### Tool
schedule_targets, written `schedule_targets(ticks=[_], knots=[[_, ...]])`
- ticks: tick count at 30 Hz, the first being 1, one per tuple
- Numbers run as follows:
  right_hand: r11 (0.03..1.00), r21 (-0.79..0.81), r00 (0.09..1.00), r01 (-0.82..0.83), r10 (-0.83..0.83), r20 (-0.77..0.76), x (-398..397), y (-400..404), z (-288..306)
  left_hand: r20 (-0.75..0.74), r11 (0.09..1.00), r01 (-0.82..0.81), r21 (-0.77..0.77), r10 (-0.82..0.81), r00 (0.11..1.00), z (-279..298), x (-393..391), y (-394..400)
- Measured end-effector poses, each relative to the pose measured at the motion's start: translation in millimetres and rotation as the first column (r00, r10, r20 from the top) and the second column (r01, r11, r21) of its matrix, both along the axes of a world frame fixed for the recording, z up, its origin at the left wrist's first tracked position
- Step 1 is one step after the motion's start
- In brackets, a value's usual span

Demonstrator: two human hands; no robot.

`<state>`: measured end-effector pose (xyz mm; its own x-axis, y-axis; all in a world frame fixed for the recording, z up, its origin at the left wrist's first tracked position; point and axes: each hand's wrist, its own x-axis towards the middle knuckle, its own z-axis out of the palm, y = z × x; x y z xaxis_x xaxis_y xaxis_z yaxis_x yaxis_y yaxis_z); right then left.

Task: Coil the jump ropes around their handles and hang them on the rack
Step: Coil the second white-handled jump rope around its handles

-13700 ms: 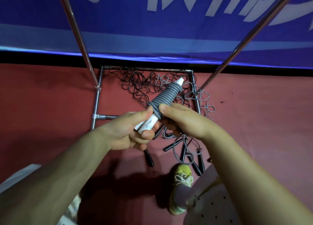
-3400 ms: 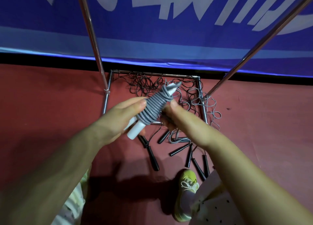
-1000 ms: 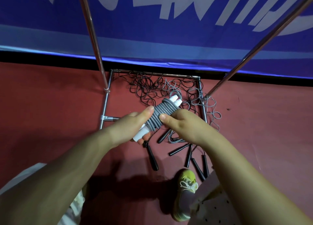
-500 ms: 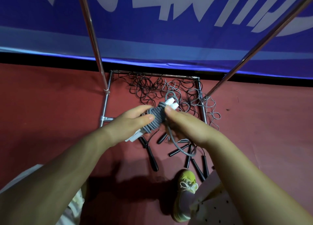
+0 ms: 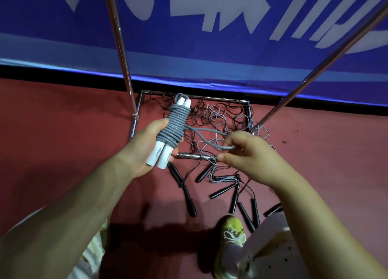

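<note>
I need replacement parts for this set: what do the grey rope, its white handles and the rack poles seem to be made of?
Grey rope: likely smooth PVC or rubber cord; it bends in soft coils with a dull sheen. White handles: probably hard matte plastic, uniform white with a printed mark. Rack poles: metal, apparently chromed or polished steel, with bright mirror-like highlights.

left hand (image 5: 144,150) grips coiled grey rope (image 5: 174,127) on white handles (image 5: 159,156) | right hand (image 5: 249,154) pinches rope loop (image 5: 210,138)
</note>
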<state>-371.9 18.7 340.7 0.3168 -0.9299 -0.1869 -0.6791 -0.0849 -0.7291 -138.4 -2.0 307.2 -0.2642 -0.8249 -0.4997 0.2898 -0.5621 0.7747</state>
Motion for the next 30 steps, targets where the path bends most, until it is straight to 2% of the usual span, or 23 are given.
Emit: schedule_targets(ticks=[1, 5, 8, 10, 13, 16, 18, 21, 25, 30], knots=[[0.999, -0.044, 1.0, 0.009, -0.009, 0.004, -1, 0, -1, 0.007, 1.0, -0.003, 0.0, 0.003, 1.0, 0, 0, 0], [0.99, -0.138, 0.984, 0.005, 0.019, 0.176, 3, 4, 8, 0.069, 1.0, -0.001, 0.011, 0.0, 0.998, -2, -3, 1], [0.99, -0.073, 0.916, -0.119, 0.138, 0.377, 16, 13, 9, 0.119, 1.0, 0.02, 0.012, -0.021, 0.993, -4, -8, 3], [0.983, 0.078, 0.789, -0.166, 0.085, 0.609, 27, 18, 9, 0.137, 1.0, 0.031, -0.003, -0.03, 0.99, -5, -11, 5], [0.949, 0.273, 0.514, -0.16, -0.156, 0.844, 39, 21, 5, 0.147, 0.997, 0.022, -0.077, -0.01, 0.989, -3, -16, 9], [0.901, 0.399, 0.255, -0.172, -0.35, 0.901, 53, 22, 0, 0.122, 0.993, 0.019, -0.118, -0.004, 0.992, 0, -18, 10], [0.873, 0.452, 0.163, -0.182, -0.426, 0.89, 59, 23, -1, 0.07, 0.992, 0.05, -0.115, -0.042, 0.997, 1, -16, 10], [0.862, 0.469, 0.141, -0.19, -0.449, 0.882, 56, 22, 4, -0.049, 0.99, 0.102, -0.102, -0.107, 0.993, 3, -8, 10], [0.895, 0.395, 0.126, -0.206, -0.376, 0.918, 56, 24, 12, -0.006, 0.984, 0.151, -0.097, -0.152, 0.988, 1, 1, 8], [0.936, 0.345, 0.235, -0.071, -0.321, 0.918, 57, 21, 14, -0.017, 0.979, 0.176, -0.099, -0.178, 0.984, 4, -7, 11]])
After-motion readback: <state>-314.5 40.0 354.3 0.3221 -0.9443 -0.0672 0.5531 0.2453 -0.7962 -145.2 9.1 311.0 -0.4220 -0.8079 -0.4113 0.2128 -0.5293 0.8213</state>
